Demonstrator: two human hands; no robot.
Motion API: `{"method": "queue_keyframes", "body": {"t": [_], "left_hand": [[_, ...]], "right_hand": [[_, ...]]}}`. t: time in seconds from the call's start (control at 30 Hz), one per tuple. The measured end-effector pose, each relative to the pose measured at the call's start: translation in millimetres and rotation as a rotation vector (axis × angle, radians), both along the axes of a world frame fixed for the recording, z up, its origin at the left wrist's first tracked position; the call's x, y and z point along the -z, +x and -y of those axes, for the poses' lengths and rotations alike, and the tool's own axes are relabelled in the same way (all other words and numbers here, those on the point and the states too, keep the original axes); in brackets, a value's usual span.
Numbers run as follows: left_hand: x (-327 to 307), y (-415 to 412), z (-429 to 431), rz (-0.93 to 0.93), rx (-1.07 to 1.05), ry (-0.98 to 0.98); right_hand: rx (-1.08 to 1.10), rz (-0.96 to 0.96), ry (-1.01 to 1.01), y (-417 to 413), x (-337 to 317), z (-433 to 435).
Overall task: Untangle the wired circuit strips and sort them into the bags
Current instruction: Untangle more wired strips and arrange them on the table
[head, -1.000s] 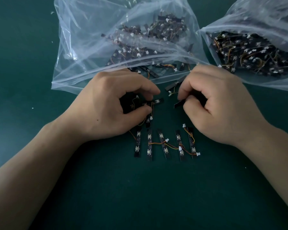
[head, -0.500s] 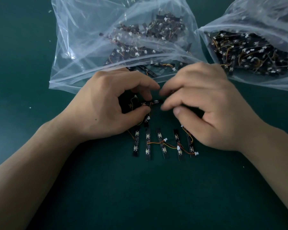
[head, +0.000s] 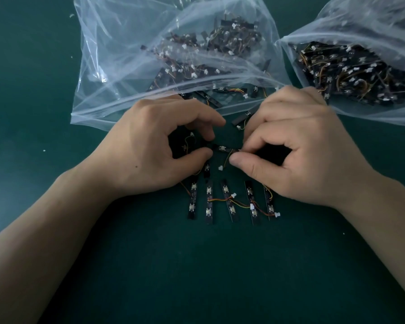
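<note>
A small black circuit strip (head: 222,148) with thin wires hangs between my two hands just above the green table. My left hand (head: 154,146) pinches its left end between thumb and fingers. My right hand (head: 295,146) pinches its right end, where an orange-and-yellow wire runs down to a white connector (head: 220,168). Below my hands, several strips (head: 229,202) lie side by side in a row, joined by orange wires. A clear bag (head: 173,54) holding many strips lies behind my left hand; a second bag (head: 360,66), packed with strips, lies at the right.
A few loose strips (head: 241,119) lie at the mouth of the left bag, between the bag and my hands. The green table surface (head: 197,265) stretches toward me in front of the row. Small white specks dot the table at the left.
My right hand drew back to the right and now pinches the strip's right end by thumb and fingertip. The strip is stretched out between both hands. My left hand barely moved.
</note>
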State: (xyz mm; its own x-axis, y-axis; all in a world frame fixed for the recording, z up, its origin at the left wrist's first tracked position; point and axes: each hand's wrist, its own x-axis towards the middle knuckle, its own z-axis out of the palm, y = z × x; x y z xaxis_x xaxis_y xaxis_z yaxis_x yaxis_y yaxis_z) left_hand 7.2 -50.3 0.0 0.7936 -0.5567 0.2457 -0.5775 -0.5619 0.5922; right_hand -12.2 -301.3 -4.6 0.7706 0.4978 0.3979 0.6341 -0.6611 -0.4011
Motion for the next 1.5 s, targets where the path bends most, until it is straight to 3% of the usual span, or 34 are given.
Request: {"method": "queue_keyframes", "body": {"t": [0.7, 1.03, 1.5], "left_hand": [[0.0, 0.1, 0.0, 0.002, 0.009, -0.001], [-0.9, -0.7, 0.2, 0.009, 0.009, 0.006], [-1.0, 0.2, 0.0, 0.017, 0.016, 0.010]], "right_hand": [[0.102, -0.058, -0.035, -2.9, 0.5, -2.4], [-0.050, -0.153, -0.077, -2.5, 0.1, 0.6], [-0.086, -0.125, -0.046, -2.1, -1.2, 2.1]]}}
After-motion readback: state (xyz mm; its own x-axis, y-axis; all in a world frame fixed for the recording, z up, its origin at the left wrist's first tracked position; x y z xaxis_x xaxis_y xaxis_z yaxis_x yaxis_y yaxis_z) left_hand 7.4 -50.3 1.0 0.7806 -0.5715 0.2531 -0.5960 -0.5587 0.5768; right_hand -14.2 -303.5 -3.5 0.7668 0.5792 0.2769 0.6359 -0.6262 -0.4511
